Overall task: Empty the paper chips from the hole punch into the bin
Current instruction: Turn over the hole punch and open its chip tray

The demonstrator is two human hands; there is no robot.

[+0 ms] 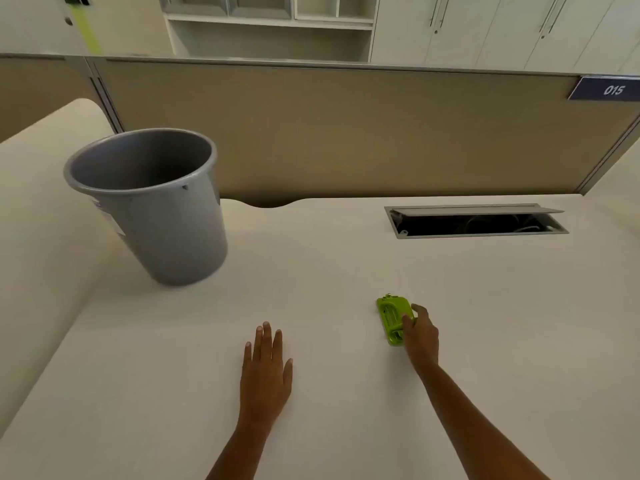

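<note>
A small green hole punch (391, 315) lies on the white desk (329, 271), right of centre. My right hand (420, 332) is on its right side, thumb and fingers closed around its near end. My left hand (265, 370) rests flat on the desk with the fingers spread, holding nothing, well to the left of the punch. A grey plastic bin (149, 202) stands upright on the desk at the far left, its mouth open toward me. No paper chips are visible.
An open cable hatch (474, 221) is set into the desk at the back right. A tan partition (346, 133) runs along the far edge, with white cabinets behind it. A second desk surface (41, 202) adjoins on the left.
</note>
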